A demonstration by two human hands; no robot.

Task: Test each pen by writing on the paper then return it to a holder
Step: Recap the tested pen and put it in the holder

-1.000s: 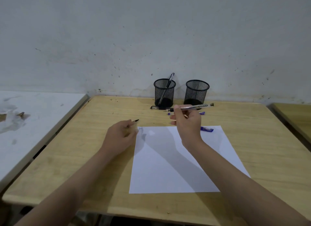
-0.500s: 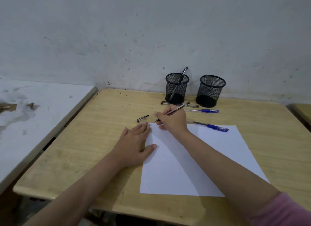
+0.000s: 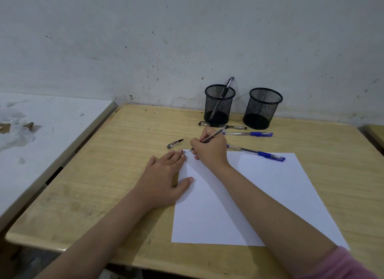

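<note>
My right hand (image 3: 209, 152) grips a black pen (image 3: 214, 135) with its tip on the top left corner of the white paper (image 3: 259, 195), beside a small scribble. My left hand (image 3: 166, 179) lies flat with fingers spread, pressing the paper's left edge. The pen's black cap (image 3: 175, 143) lies on the desk just beyond my left fingers. Two black mesh holders stand at the back: the left holder (image 3: 219, 104) has one black pen in it, the right holder (image 3: 262, 108) looks empty.
A blue pen (image 3: 257, 154) lies across the paper's top edge, another blue pen (image 3: 249, 134) and a black pen (image 3: 222, 125) lie before the holders. The wooden desk (image 3: 124, 154) meets a white table (image 3: 41, 129) on the left; a wall stands behind.
My right hand brought the uncapped pen down from the air to the paper's corner. My left hand let go of the cap and flattened onto the paper's edge.
</note>
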